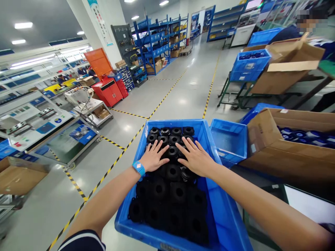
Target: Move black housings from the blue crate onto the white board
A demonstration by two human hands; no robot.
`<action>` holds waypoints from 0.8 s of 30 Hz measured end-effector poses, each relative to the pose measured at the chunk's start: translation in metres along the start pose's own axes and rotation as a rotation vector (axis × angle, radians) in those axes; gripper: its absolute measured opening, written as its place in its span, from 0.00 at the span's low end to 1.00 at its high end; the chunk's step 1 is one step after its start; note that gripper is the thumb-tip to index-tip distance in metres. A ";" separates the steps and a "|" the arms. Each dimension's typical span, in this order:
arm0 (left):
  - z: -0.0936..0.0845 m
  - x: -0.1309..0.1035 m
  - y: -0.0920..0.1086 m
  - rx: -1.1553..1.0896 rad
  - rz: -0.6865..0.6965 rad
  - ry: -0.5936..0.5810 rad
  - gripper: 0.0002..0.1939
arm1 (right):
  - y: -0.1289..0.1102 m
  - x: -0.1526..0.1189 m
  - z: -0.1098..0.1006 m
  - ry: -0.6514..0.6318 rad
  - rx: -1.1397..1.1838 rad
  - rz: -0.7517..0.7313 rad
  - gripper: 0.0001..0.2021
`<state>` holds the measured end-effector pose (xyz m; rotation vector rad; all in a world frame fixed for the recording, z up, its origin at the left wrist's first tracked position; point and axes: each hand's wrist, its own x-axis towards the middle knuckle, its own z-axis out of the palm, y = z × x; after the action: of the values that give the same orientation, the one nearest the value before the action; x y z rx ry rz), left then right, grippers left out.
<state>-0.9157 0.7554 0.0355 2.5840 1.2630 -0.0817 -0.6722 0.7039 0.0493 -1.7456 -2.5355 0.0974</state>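
A large blue plastic crate point(221, 205) stands right in front of me, holding rows of black round parts point(179, 191) with a hole in the middle of each. Both my hands lie over these parts, palms down. My left hand point(153, 157), with a blue band point(138, 168) on its wrist, has its fingers spread over the left rows. To its right, my right hand point(196, 158) also spreads its fingers, near the crate's right wall. Neither hand grips anything. The parts beneath the palms are hidden.
Beside the crate on the right are a smaller blue bin point(227, 139) and a cardboard box point(295, 153) of blue-and-white parts. A person point(285, 33) is at the upper right. A red cabinet point(111, 92) and a workbench point(49, 125) stand left. Yellow-black tape point(120, 160) marks the floor.
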 end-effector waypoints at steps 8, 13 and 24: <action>-0.005 0.002 -0.001 -0.117 -0.071 0.003 0.41 | 0.016 0.040 0.006 -0.022 0.323 0.205 0.33; -0.016 0.024 -0.022 -0.084 -0.125 0.176 0.42 | 0.040 0.091 0.013 0.104 0.581 0.644 0.39; -0.016 0.050 -0.022 -0.089 -0.140 0.110 0.40 | 0.036 0.096 0.017 0.089 0.643 0.647 0.41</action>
<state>-0.9030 0.8108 0.0385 2.4518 1.4518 0.0901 -0.6745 0.8060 0.0309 -2.0832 -1.5136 0.7401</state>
